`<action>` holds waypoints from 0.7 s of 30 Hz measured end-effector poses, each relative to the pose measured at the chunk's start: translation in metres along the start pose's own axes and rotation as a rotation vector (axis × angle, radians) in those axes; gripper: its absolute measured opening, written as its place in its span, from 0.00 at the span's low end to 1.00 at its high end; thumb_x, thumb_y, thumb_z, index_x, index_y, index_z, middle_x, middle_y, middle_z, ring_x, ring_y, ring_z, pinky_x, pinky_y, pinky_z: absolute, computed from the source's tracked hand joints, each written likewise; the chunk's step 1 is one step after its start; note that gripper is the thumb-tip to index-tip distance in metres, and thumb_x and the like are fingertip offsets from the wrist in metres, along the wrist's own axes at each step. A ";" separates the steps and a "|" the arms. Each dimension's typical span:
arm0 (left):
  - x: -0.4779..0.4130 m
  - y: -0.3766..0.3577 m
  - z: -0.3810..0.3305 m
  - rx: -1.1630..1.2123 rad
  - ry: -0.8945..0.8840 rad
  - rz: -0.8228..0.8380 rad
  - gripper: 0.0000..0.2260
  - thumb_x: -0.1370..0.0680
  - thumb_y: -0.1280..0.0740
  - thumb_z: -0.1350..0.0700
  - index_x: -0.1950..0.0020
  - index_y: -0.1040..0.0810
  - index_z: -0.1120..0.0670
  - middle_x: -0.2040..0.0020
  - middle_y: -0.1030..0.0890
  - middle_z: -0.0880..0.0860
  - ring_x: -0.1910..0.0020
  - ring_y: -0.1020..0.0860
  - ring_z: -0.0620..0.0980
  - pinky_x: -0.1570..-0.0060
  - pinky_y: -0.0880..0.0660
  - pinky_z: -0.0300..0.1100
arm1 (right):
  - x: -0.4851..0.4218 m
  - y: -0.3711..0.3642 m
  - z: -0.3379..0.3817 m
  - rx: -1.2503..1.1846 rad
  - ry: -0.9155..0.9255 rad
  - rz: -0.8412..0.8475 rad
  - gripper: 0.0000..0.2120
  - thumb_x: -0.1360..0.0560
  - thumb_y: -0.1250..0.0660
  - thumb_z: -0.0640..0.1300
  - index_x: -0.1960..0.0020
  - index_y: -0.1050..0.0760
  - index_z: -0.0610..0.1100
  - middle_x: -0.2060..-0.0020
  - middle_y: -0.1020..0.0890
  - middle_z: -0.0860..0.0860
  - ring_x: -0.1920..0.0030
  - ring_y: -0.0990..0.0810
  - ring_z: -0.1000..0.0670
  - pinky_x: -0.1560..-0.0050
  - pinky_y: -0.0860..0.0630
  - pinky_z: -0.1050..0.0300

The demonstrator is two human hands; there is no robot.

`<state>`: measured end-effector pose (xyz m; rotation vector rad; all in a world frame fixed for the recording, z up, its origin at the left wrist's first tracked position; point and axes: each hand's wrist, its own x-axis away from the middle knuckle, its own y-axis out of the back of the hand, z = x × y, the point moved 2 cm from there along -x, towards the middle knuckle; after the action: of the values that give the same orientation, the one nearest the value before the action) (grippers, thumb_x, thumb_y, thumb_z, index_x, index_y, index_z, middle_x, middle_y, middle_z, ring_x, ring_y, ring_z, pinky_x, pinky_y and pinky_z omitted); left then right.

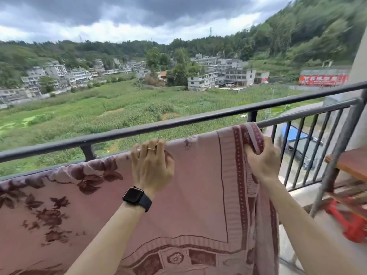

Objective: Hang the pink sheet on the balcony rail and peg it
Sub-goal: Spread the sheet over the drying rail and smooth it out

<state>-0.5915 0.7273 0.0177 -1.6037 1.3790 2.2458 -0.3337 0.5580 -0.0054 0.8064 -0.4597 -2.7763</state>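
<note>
Already the pink sheet (198, 195) drapes over the balcony rail (307, 113), its long axis running along the bar from lower left to upper right. The left hand (151, 165) curls over the fold; the right hand (262, 159) grips the bunched right edge.

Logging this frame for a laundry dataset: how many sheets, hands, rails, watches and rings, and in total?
Sheets: 1, the pink sheet
Hands: 2, left hand, right hand
Rails: 2, upper rail, lower rail
Watch: 1
Ring: 1
Total: 7
</note>
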 end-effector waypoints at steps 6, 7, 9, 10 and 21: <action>-0.026 -0.020 -0.085 0.070 -0.044 0.077 0.23 0.21 0.43 0.40 0.31 0.29 0.50 0.36 0.24 0.52 0.38 0.26 0.54 0.33 0.37 0.57 | -0.021 -0.001 -0.006 -0.318 -0.160 0.351 0.14 0.21 0.35 0.56 0.52 0.21 0.46 0.59 0.15 0.50 0.55 0.15 0.47 0.53 0.18 0.49; -0.029 -0.027 -0.094 0.055 -0.010 0.098 0.23 0.21 0.45 0.38 0.32 0.28 0.50 0.37 0.22 0.52 0.39 0.25 0.54 0.35 0.37 0.56 | -0.030 0.006 -0.012 -0.294 -0.092 0.370 0.13 0.21 0.34 0.56 0.54 0.20 0.47 0.61 0.14 0.51 0.57 0.15 0.49 0.55 0.17 0.51; -0.023 -0.034 -0.094 -0.016 0.028 0.103 0.25 0.20 0.48 0.36 0.36 0.24 0.52 0.43 0.19 0.54 0.46 0.23 0.56 0.43 0.33 0.52 | -0.044 0.023 -0.018 -0.306 0.050 0.330 0.12 0.21 0.32 0.54 0.57 0.19 0.48 0.65 0.15 0.55 0.61 0.16 0.55 0.62 0.20 0.63; -0.017 -0.035 -0.091 -0.058 0.013 0.080 0.25 0.20 0.49 0.36 0.39 0.24 0.53 0.46 0.19 0.55 0.50 0.22 0.57 0.47 0.31 0.51 | -0.051 0.032 -0.022 -0.309 0.106 0.310 0.10 0.21 0.32 0.54 0.57 0.18 0.50 0.66 0.16 0.57 0.63 0.17 0.59 0.66 0.23 0.67; 0.001 -0.083 0.042 -0.340 0.205 0.185 0.22 0.30 0.29 0.58 0.37 0.29 0.58 0.42 0.26 0.61 0.44 0.30 0.61 0.36 0.35 0.63 | -0.069 -0.047 -0.074 -0.268 0.091 0.156 0.09 0.20 0.32 0.48 0.55 0.22 0.44 0.68 0.23 0.50 0.69 0.26 0.55 0.70 0.33 0.68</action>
<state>-0.5808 0.8057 -0.0324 -1.9298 1.2889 2.6042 -0.2408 0.6041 -0.0482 0.7916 -0.1235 -2.5708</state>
